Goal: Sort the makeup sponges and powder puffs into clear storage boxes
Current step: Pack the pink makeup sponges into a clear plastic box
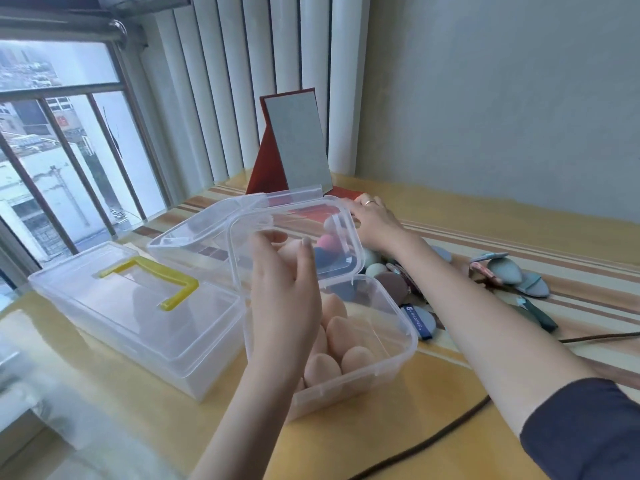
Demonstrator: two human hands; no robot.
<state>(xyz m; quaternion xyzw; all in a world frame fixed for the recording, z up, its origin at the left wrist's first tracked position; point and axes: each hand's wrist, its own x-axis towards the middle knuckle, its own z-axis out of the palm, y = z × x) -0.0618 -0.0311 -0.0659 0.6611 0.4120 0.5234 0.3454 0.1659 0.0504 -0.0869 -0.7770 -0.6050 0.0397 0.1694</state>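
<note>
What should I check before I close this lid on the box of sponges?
1. Lid held by both hands: ok, left hand on the near edge, right hand on the far edge.
2. Lid lined up over the box: not ok, it is tilted and raised.
3. Peach sponges below the rim: cannot tell.
4. Loose puffs on the table clear of the box: ok.
5. Other box closed: ok.
</note>
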